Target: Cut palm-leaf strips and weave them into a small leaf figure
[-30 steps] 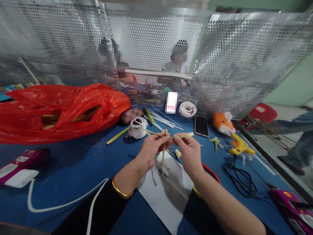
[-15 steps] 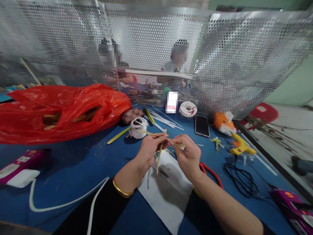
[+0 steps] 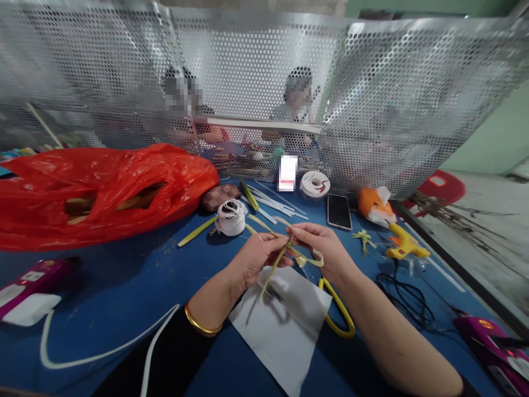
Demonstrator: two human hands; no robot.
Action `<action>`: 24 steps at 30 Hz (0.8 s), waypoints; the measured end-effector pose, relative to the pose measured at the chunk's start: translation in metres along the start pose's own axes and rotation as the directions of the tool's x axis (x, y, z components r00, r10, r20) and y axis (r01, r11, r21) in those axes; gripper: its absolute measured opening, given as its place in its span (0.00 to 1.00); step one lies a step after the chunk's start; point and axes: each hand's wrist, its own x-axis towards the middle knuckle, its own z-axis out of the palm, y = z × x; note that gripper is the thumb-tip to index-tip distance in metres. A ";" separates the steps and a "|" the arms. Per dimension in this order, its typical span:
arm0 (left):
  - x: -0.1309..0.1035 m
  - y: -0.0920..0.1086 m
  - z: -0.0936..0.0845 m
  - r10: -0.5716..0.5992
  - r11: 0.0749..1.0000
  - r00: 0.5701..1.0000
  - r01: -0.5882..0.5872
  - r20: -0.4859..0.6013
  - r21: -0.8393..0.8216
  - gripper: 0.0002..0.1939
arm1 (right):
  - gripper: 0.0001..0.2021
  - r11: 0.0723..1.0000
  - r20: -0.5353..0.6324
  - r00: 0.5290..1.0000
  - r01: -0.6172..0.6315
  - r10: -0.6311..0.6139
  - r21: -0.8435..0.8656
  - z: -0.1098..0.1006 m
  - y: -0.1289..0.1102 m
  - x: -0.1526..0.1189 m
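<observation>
Pale green leaf strips (image 3: 271, 275) cross between my hands above a white sheet of paper (image 3: 285, 342). The fingers of my left hand (image 3: 258, 256) pinch the strips from the left, near where they cross. My right hand (image 3: 324, 248) grips them at the crossing from the right, and one strip curves in a loop beneath its fingers. One long end hangs down over the paper. The yellow handle of a tool (image 3: 339, 314) lies just below my right wrist. A roll of white cord (image 3: 231, 218) stands beyond my left hand.
A red plastic bag (image 3: 182, 171) fills the back left. White strips (image 3: 273, 201), a ribbon spool (image 3: 314, 184) and a phone (image 3: 339, 212) lie toward the perforated screen (image 3: 256, 60). At right are a tissue pack (image 3: 376, 207), yellow glue gun (image 3: 407, 245) and black cable (image 3: 407, 303). Two people sit beyond the screen.
My right fingers have moved up to the crossing, and a strip now bends into a loop below them. The red tool handle seen before is now hidden; more of the yellow one shows.
</observation>
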 end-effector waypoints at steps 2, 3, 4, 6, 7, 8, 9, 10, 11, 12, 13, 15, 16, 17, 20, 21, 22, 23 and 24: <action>-0.001 0.000 0.001 -0.008 1.000 1.000 0.008 -0.003 -0.004 0.07 | 0.15 0.997 -0.042 0.998 0.046 -0.044 0.056 0.006 0.001 -0.003; -0.001 0.000 0.001 -0.006 1.000 1.000 0.006 -0.020 -0.016 0.06 | 0.14 0.995 -0.069 0.995 0.075 -0.070 0.065 0.009 0.001 -0.004; -0.001 0.000 0.002 -0.001 0.999 0.999 -0.001 -0.050 -0.036 0.06 | 0.13 0.992 -0.099 0.990 0.108 -0.101 0.063 0.012 0.002 -0.004; 0.000 -0.002 0.003 0.004 0.996 0.992 -0.015 -0.123 -0.090 0.07 | 0.12 0.983 -0.167 0.971 0.178 -0.170 0.038 0.016 0.006 -0.005; 0.001 -0.003 0.004 0.003 0.993 0.988 -0.021 -0.155 -0.115 0.08 | 0.11 0.979 -0.191 0.961 0.205 -0.198 0.019 0.018 0.008 -0.005; 0.002 -0.003 0.004 0.004 0.991 0.984 -0.028 -0.176 -0.133 0.07 | 0.10 0.974 -0.207 0.953 0.227 -0.222 0.000 0.019 0.010 -0.005; 0.002 -0.004 0.005 0.005 0.989 0.983 -0.032 -0.183 -0.143 0.07 | 0.10 0.970 -0.216 0.946 0.244 -0.242 -0.017 0.020 0.013 -0.004; 0.003 -0.005 0.005 0.004 0.989 0.983 -0.031 -0.183 -0.144 0.06 | 0.10 0.966 -0.220 0.941 0.256 -0.257 -0.032 0.021 0.015 -0.004; 0.003 -0.005 0.005 0.002 0.989 0.984 -0.028 -0.179 -0.142 0.05 | 0.09 0.963 -0.219 0.938 0.264 -0.268 -0.046 0.022 0.017 -0.004; 0.003 -0.005 0.006 -0.001 0.990 0.986 -0.022 -0.167 -0.140 0.04 | 0.09 0.961 -0.216 0.936 0.270 -0.277 -0.058 0.022 0.018 -0.004; 0.002 -0.006 0.006 -0.003 0.991 0.989 -0.017 -0.149 -0.136 0.04 | 0.09 0.959 -0.213 0.935 0.275 -0.284 -0.068 0.021 0.018 -0.003; 0.001 -0.006 0.006 0.006 0.992 0.993 -0.021 -0.118 -0.122 0.06 | 0.09 0.958 -0.205 0.936 0.274 -0.285 -0.082 0.019 0.018 -0.002; 0.001 -0.006 0.006 0.014 0.993 0.994 -0.026 -0.107 -0.111 0.07 | 0.09 0.959 -0.201 0.938 0.269 -0.282 -0.090 0.018 0.018 -0.002; 0.000 -0.006 0.007 0.021 0.995 0.994 -0.031 -0.103 -0.097 0.07 | 0.09 0.960 -0.199 0.940 0.263 -0.278 -0.098 0.018 0.018 -0.002; -0.001 -0.006 0.007 0.017 0.998 0.993 -0.023 -0.115 -0.051 0.06 | 0.09 0.960 -0.203 0.940 0.255 -0.275 -0.118 0.017 0.018 -0.002; -0.001 -0.005 0.008 0.013 0.999 0.993 -0.018 -0.114 -0.041 0.06 | 0.10 0.958 -0.210 0.937 0.257 -0.279 -0.124 0.018 0.018 -0.002; -0.001 -0.005 0.007 0.009 0.999 0.994 -0.013 -0.107 -0.033 0.06 | 0.10 0.956 -0.219 0.933 0.261 -0.285 -0.131 0.019 0.019 -0.002; -0.001 -0.005 0.007 0.007 1.000 0.995 -0.009 -0.096 -0.027 0.06 | 0.10 0.954 -0.228 0.929 0.264 -0.291 -0.143 0.020 0.020 -0.003; -0.001 -0.005 0.007 0.001 1.000 0.997 -0.003 -0.081 -0.021 0.06 | 0.10 0.951 -0.236 0.925 0.267 -0.298 -0.158 0.020 0.021 -0.003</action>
